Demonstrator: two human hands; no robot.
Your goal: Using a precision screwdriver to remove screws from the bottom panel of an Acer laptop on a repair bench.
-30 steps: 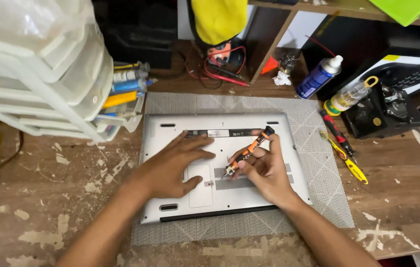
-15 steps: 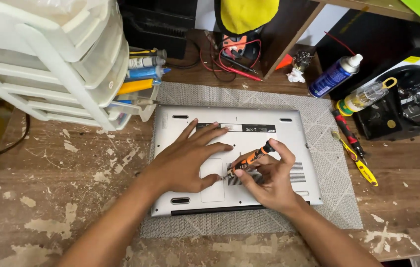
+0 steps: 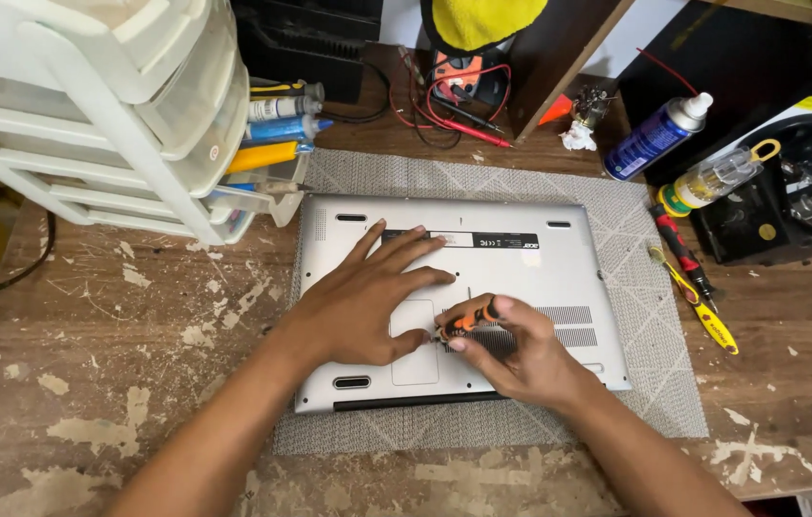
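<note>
Single view only, worn on the head, looking steeply down and slightly forward at the worktop (image 3: 109,383) from close above. Both forearms entering from the bottom edge, hands near the centre of the frame. Upturned laptop (image 3: 482,254) in the middle, shelves at the top edge. No second view to share with

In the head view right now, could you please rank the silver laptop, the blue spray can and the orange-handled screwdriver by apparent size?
1. silver laptop, by far the largest.
2. blue spray can.
3. orange-handled screwdriver, mostly hidden in the right hand, so its rank below the can is unsure.
</note>
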